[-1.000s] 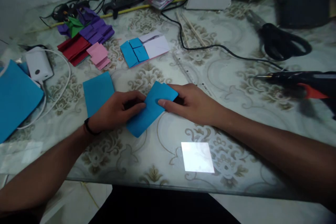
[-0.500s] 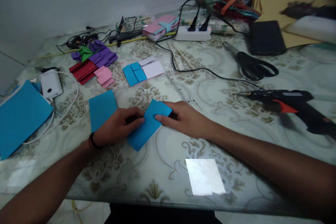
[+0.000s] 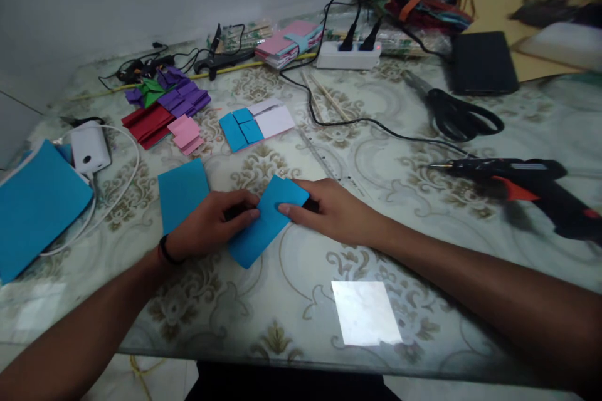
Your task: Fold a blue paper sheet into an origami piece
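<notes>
Between my two hands is a blue piece of paper, tilted over the table. My left hand pinches its left edge between thumb and fingers. On its upper right part lies the thumb of my right hand, with the fingers hidden behind it. Another blue piece of paper lies flat, partly covered by my left hand. Farther back is a card with folded blue pieces on its left half and white on the rest. A clear ruler lies behind my right hand.
Black scissors and a glue gun lie on the right, a power strip at the back. Folded purple paper, red paper and pink paper sit left. Blue sheets lie near a white device with a cable.
Both hands keep the same grip on the blue paper. The view has shifted very slightly; nothing on the table has visibly moved.
</notes>
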{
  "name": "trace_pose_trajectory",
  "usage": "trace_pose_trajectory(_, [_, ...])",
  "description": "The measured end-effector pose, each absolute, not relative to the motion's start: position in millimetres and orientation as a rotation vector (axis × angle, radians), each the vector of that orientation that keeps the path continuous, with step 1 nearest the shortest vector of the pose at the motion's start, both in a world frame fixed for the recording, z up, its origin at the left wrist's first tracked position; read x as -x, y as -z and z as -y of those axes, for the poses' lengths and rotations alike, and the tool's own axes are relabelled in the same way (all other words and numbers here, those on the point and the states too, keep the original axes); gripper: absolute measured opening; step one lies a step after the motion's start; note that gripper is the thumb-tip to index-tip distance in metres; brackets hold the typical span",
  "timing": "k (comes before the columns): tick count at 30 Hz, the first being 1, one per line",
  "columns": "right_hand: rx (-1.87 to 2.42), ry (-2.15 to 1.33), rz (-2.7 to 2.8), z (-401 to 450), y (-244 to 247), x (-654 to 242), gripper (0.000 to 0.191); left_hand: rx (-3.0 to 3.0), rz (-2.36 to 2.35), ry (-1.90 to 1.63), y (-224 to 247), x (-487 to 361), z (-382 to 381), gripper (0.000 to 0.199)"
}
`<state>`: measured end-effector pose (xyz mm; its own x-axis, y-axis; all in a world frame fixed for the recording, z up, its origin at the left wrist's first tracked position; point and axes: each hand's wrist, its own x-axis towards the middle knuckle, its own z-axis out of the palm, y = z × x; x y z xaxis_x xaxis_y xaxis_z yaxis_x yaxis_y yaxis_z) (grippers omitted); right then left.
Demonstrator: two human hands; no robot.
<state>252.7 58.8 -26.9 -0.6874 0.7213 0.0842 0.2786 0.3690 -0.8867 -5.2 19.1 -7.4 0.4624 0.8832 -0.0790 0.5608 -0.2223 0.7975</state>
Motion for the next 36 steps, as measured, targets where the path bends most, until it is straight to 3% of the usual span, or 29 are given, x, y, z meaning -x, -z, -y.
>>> trace_pose_trajectory(36, [0.867, -1.263, 2.156, -58.0, 26.8, -253.6, 0.037, -1.917, -1.184, -0.530, 9.2, 5.4, -19.8, 0.023])
